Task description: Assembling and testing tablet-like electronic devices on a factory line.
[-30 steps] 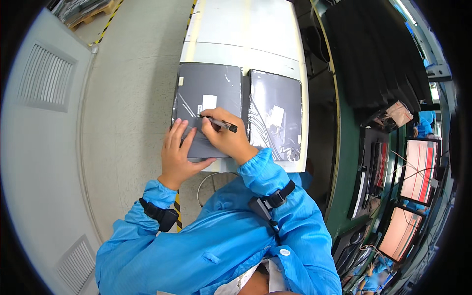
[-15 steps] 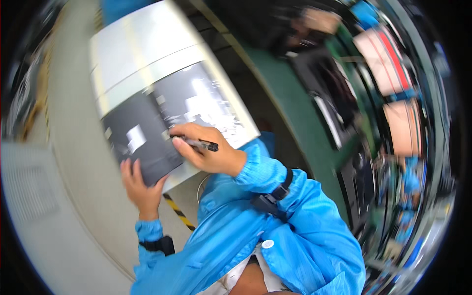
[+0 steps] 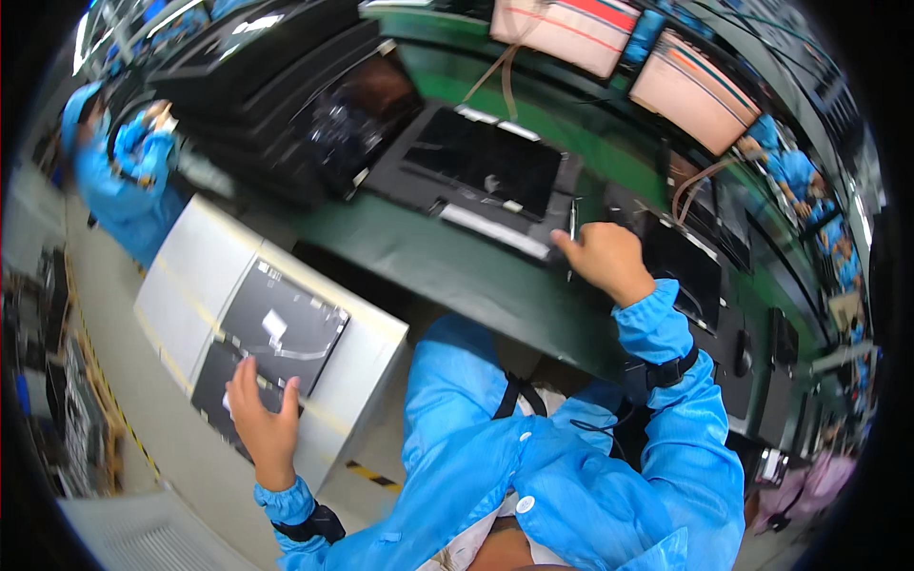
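Seen from above, over blue work sleeves. Left hand [image 3: 259,419] spread flat, fingers wide, pressing on the nearer of two dark flat panels [image 3: 238,385] lying on a white cart [image 3: 181,285] at near left; gripping nothing. Second dark panel [image 3: 286,325] just beyond it on the same cart, a small white label on its face.

Right hand [image 3: 602,259] stretched to the far right, over the green workbench [image 3: 447,266], fingers curled narrow around what looks like a slim pen [image 3: 572,221] standing up from the fist, though blur makes this uncertain. Hand resting at the edge of a dark open tray [image 3: 486,167], beside another dark panel [image 3: 681,262].

Further off at far left, a co-worker in blue [image 3: 119,171]. Pink bins [image 3: 571,33] along the far side of the bench.

Risks, as a judgement: arms spread wide apart, attention split, so the near panel could slide off the cart's edge under a leaning palm; the pen tip could scratch a panel face if dragged.
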Available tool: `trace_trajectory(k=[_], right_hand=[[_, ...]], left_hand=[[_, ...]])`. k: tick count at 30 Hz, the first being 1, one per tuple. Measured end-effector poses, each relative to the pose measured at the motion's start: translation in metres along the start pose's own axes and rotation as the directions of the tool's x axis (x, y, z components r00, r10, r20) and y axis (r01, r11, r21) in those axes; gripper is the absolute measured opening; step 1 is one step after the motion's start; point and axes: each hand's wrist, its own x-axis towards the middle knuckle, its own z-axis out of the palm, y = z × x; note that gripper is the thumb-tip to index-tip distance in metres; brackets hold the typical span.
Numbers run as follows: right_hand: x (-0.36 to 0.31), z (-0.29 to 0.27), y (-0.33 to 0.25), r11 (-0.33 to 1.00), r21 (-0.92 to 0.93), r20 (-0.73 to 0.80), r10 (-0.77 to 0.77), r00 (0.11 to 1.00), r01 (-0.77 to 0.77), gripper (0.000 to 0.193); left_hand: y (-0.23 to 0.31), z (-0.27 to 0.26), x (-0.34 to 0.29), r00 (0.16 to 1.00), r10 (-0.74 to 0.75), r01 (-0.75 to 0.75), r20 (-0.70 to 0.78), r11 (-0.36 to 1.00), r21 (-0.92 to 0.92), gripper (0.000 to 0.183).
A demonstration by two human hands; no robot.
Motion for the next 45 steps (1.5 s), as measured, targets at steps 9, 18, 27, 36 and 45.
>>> trace_trajectory(k=[9,18,27,36,45], right_hand=[[0.073,0.02,0.044,0.972,-0.015,-0.157,-0.233,0.96,0.234,0.032],[0.078,0.021,0.026,0.9,0.363,-0.17,-0.189,0.967,0.24,0.029],[0.003,-0.032,0.055,0.923,0.081,-0.657,-0.235,0.717,0.377,0.075],[-0.218,-0.058,0.139,-0.111,0.993,0.065,0.259,0.964,-0.037,0.048],[-0.429,-0.072,0.358,0.14,0.972,-0.116,0.984,-0.131,0.188,0.027]], left_hand=[[0.218,0.103,0.11,0.724,0.406,0.574,0.558,0.094,-0.813,0.047],[0.256,0.167,0.154,0.428,0.41,0.855,0.806,-0.473,-0.213,0.069],[0.257,0.16,0.136,0.728,0.412,0.676,0.548,-0.301,-0.673,0.027],[0.318,0.117,0.045,0.382,0.881,0.337,0.279,0.148,-0.93,0.074],[0.329,0.167,0.029,0.652,0.719,-0.101,0.242,0.398,-0.912,0.016]])
